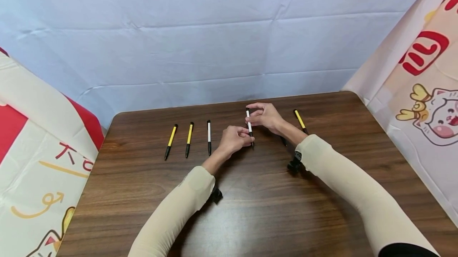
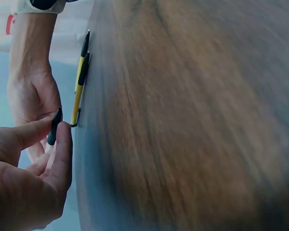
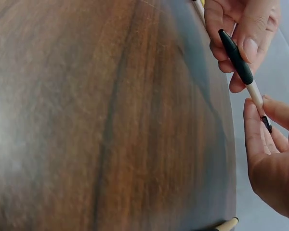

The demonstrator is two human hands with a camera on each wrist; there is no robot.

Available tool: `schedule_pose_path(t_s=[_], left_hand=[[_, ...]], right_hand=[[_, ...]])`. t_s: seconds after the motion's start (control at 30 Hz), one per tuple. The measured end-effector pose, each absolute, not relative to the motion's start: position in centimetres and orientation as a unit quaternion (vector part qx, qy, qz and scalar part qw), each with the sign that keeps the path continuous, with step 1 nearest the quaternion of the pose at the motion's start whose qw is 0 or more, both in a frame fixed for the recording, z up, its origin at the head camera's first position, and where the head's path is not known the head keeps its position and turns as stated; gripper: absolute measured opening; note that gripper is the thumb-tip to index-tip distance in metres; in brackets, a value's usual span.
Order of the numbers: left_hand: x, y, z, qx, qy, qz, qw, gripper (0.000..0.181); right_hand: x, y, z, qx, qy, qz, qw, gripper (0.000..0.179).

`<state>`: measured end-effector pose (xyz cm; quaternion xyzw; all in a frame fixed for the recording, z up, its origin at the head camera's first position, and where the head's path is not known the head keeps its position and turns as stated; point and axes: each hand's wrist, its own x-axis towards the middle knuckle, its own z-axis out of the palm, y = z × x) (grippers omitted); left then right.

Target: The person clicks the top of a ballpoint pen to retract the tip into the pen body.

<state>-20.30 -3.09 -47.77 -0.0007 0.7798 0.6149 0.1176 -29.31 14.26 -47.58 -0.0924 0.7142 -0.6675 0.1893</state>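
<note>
A white pen point(image 1: 249, 120) with a black grip and black clip end stands at a slant between both hands. My left hand point(image 1: 234, 140) pinches its lower part, thumb and finger at the black grip point(image 2: 55, 127). Higher up, near the clip end, the fingertips of my right hand point(image 1: 265, 117) pinch the white barrel point(image 3: 255, 94). In the right wrist view the black tip points up toward the left hand's side. Left of the hands lies another white pen point(image 1: 209, 134), on the wooden table point(image 1: 229, 193).
Two yellow pens point(image 1: 171, 142) point(image 1: 189, 140) lie farther left, roughly parallel. Beyond the right wrist is another yellow pen point(image 1: 299, 119), partly covered by the arm. A dark pen tip point(image 1: 284, 141) shows beside that wrist. Pale cloth point(image 1: 214, 50) hangs behind the table's back edge.
</note>
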Motion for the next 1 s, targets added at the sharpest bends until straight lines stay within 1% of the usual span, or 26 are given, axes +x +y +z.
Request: schedule_pose_path(t_s=[0.37, 0.63, 1.0], left_hand=[[-20.3, -4.0, -47.8, 0.006, 0.819, 0.562, 0.118, 0.025], [-20.2, -4.6, -47.9, 0.012, 0.857, 0.504, 0.108, 0.022], [-19.9, -5.1, -47.9, 0.014, 0.887, 0.45, 0.102, 0.02]], right_hand=[[-29.4, 13.3, -48.6, -0.087, 0.739, -0.642, 0.186, 0.06], [-29.4, 12.6, -49.0, -0.095, 0.75, -0.627, 0.187, 0.062], [-29.2, 11.8, -49.2, -0.098, 0.792, -0.578, 0.173, 0.057]])
